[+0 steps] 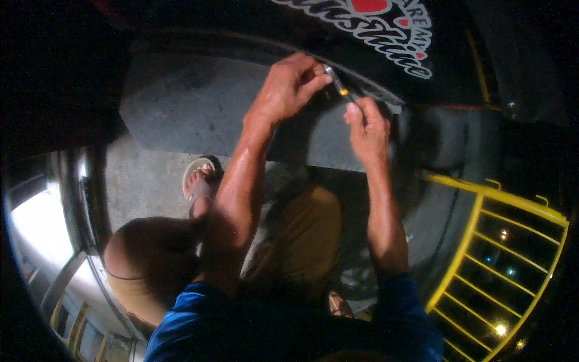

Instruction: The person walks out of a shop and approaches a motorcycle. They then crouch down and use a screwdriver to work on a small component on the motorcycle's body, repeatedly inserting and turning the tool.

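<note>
Between my hands, a slim rod-like tool (338,83) lies aslant, silver at its far left end, with a yellow band and a dark lower end. I cannot make out its exact kind. My right hand (369,130) is closed around the dark end, thumb along it. My left hand (291,87) pinches at the silver end; its fingertips are partly hidden. Both hands are over the edge of a black panel (449,90) that carries white lettering and red hearts. Beneath them is a flat dark grey sheet (199,102).
Right of me stands a yellow metal railing (461,259) with thin bars, small lights showing beyond it. My sandalled foot (202,175) rests on the concrete floor (142,178), near the grey sheet's edge. A bright opening (42,223) is at the left. The surroundings are dark.
</note>
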{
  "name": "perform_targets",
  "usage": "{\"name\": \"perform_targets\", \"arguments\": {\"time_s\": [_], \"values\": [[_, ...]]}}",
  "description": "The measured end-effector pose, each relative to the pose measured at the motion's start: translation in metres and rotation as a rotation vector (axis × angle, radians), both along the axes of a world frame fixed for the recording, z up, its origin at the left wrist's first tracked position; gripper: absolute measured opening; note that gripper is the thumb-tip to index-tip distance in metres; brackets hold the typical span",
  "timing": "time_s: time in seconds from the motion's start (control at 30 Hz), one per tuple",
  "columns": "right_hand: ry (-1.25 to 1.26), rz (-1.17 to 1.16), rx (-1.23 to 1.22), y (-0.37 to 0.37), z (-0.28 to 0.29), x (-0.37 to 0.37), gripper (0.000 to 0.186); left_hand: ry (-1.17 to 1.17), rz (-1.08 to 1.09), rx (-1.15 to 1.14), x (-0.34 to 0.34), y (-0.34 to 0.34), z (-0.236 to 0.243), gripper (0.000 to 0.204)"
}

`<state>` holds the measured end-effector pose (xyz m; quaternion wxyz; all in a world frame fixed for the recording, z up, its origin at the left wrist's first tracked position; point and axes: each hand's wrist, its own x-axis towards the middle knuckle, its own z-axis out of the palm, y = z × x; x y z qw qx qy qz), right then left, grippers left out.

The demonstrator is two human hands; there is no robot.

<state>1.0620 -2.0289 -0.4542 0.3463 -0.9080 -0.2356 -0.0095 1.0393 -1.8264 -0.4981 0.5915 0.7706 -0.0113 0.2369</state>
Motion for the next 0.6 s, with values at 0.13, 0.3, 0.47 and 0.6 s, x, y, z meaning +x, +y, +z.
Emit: {"name": "perform_targets", "arguments": {"time_s": [0.13,0.3,0.47,0.6], "values": [[0.015,-0.003,0.015,0.0014,0.0000,-0.0010,0.022,-0.016,0.004,-0.014,0.0005,-0.0006,-0.0028,0.024],[0.054,-0.026,0.018,0.0048,0.0021,-0.0033,0.023,-0.040,0.018,-0.026,0.0003,-0.0008,-0.0057,0.023],[0.063,-0.091,0.028,0.0047,0.0002,-0.0012,0.025,0.022,0.030,-0.027,-0.0015,-0.0018,-0.0067,0.027],[0.081,-0.065,0.034,0.0073,0.0040,-0.0021,0.025,-0.011,0.089,-0.040,-0.0029,-0.0011,-0.0071,0.034]]}}
